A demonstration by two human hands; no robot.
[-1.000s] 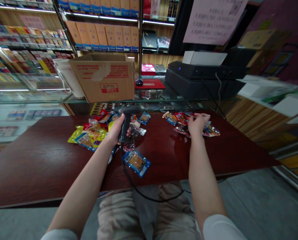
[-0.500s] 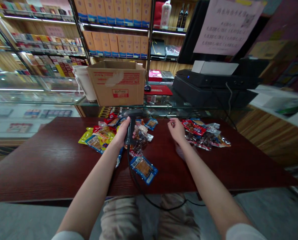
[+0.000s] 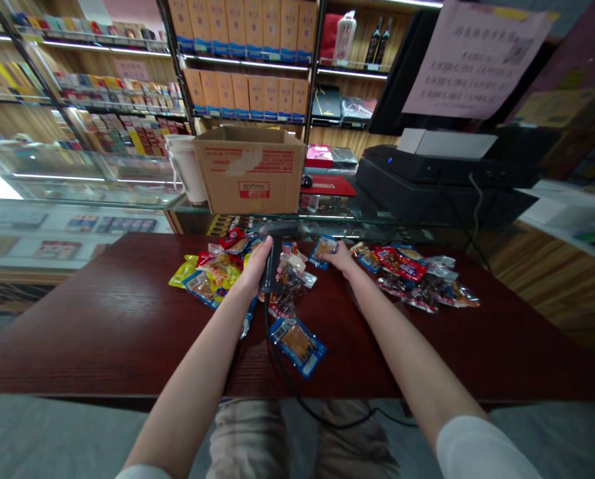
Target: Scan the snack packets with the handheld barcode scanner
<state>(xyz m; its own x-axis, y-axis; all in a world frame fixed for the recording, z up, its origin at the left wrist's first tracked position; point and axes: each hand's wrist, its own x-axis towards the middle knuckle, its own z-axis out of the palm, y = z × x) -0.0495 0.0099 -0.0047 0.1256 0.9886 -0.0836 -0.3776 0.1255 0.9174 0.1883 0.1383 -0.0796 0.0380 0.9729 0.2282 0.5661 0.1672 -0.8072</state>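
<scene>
My left hand (image 3: 256, 267) is wrapped round the handle of a black barcode scanner (image 3: 276, 249), its cable (image 3: 282, 372) trailing down towards my lap. My right hand (image 3: 341, 258) reaches in beside the scanner and pinches a small blue snack packet (image 3: 323, 249). To the left of the scanner lies a heap of yellow, blue and red snack packets (image 3: 208, 274). A second heap of snack packets (image 3: 417, 276) lies on the right. One blue packet (image 3: 298, 344) sits alone nearer the front edge. All rest on a dark red wooden table (image 3: 78, 332).
Behind the table runs a glass counter (image 3: 78, 199) with a cardboard box (image 3: 250, 169), a white jug (image 3: 187, 166) and a black printer (image 3: 447, 176) on it. Shelves of boxed goods (image 3: 247, 60) fill the back wall. A paper notice (image 3: 474, 60) hangs at the upper right.
My right hand left the right-hand heap, crossed to the middle and took hold of a blue packet by the scanner. My left hand kept the scanner upright. The view shifted slightly.
</scene>
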